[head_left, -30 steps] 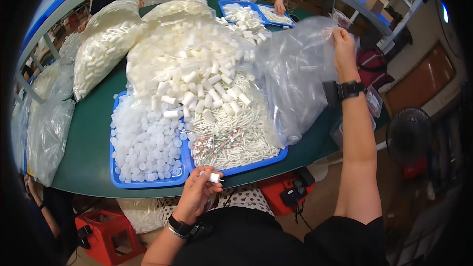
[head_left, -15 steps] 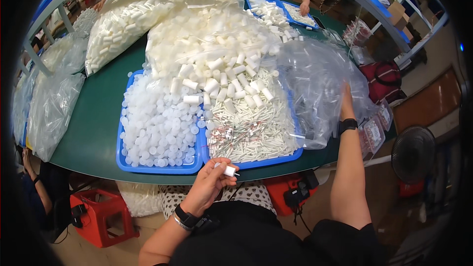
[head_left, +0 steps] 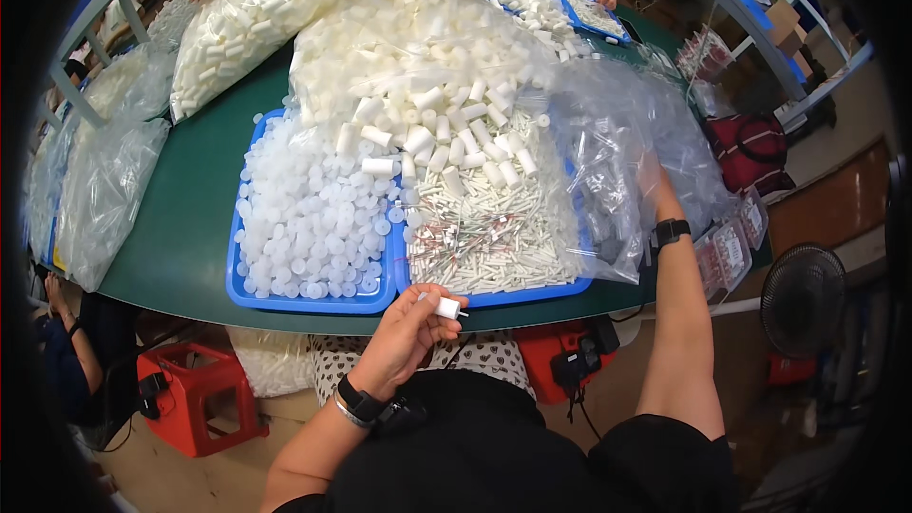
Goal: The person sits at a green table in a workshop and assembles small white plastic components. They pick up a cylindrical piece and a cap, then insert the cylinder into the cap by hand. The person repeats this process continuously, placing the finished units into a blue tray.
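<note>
My left hand holds a small white plastic tube with a thin pin sticking out, just in front of the table's near edge. My right hand reaches into a large clear plastic bag at the right side of the table; its fingers are hidden behind the film. Two blue trays lie ahead: the left tray is full of white round caps, the right tray holds thin white sticks and white tubes.
A green table carries a heap of white tubes and several filled clear bags. Another person's hands work at blue trays across the table. A red stool and a black fan stand below.
My right hand dropped from the top of the clear bag down into its lower part. My left hand stayed near the table edge with the white tube. The view shifted closer over the trays.
</note>
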Action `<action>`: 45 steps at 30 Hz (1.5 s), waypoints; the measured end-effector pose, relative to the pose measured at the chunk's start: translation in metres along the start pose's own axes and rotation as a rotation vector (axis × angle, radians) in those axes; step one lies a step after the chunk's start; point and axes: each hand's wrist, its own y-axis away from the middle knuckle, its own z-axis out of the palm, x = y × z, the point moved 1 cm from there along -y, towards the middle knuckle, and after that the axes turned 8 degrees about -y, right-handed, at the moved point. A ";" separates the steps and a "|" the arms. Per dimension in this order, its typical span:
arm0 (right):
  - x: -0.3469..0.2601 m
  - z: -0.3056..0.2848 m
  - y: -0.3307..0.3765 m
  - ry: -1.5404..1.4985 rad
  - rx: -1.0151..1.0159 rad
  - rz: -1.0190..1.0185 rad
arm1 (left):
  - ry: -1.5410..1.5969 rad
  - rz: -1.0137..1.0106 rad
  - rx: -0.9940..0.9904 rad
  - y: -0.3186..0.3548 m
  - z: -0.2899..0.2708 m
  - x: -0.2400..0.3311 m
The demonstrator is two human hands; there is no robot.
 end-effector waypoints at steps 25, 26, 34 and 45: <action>-0.200 0.003 0.154 0.242 0.065 -0.739 | 0.103 0.085 -0.006 0.030 -0.011 0.025; -0.208 0.004 0.167 0.148 -0.022 -0.574 | 0.089 0.108 0.003 0.031 -0.012 0.025; -0.285 0.078 0.248 -0.393 -0.475 -0.675 | -0.026 0.224 0.064 0.041 0.004 0.030; -0.285 0.118 0.271 -0.576 -0.369 -0.507 | -0.579 0.530 0.288 0.045 -0.005 0.004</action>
